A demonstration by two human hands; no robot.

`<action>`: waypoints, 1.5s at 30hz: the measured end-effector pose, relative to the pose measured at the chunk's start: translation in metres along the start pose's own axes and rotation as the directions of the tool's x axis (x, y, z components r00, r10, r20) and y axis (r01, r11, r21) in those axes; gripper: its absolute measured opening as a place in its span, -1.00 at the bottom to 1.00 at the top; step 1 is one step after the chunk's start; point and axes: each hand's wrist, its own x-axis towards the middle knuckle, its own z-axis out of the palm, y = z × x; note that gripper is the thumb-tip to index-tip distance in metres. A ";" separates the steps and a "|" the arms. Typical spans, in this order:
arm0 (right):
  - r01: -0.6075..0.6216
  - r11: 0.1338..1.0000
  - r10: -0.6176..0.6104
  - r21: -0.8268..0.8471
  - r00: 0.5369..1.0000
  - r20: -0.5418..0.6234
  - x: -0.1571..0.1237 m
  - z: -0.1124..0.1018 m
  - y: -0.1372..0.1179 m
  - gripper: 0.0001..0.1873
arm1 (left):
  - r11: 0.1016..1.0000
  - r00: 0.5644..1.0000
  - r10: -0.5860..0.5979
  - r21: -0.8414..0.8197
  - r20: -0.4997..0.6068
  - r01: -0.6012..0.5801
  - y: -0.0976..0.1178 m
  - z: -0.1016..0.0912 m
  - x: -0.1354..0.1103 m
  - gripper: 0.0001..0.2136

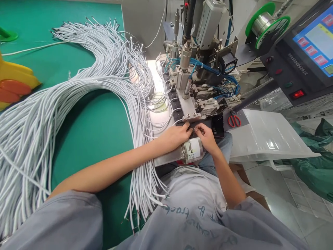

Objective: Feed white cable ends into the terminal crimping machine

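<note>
In front of the machine, my left hand [178, 134] has its fingers closed round the end of a white cable, most of it hidden by the hand. My right hand [206, 136] pinches at the fine wire tips [193, 129] of that end, so the two hands almost meet. Just beyond my fingers is the metal clamp head of the bench machine [191, 108], with several white cables [166, 123] running to its left edge. A labelled round part [193, 150] lies below my hands.
A large bundle of white cables [109, 85] curves over the green mat [91, 121]. Red-handled scissors [234, 120] lie right of the machine. A solder wire spool [265, 26] and a control screen [312, 45] stand at upper right. A yellow object [15, 78] sits far left.
</note>
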 end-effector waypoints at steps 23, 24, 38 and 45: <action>-0.238 0.938 0.262 0.251 0.963 -0.065 0.000 0.009 -0.001 -0.77 | 1.000 0.999 -0.004 -0.019 0.044 0.005 0.001 -0.002 0.003 -0.69; -0.244 0.936 0.271 0.252 0.960 -0.075 0.000 0.008 -0.002 -0.77 | 1.000 0.999 -0.004 -0.028 0.046 0.006 0.001 -0.003 0.003 -0.69; -0.225 0.955 0.213 0.192 0.974 0.083 0.006 0.004 -0.001 -0.63 | 0.997 0.999 -0.044 -0.065 0.024 0.045 0.003 -0.006 0.002 -0.70; -0.097 0.992 0.093 0.077 0.994 0.055 0.010 0.006 0.009 -0.60 | 0.968 0.972 -0.208 -0.116 0.114 0.221 0.003 -0.021 -0.005 -0.84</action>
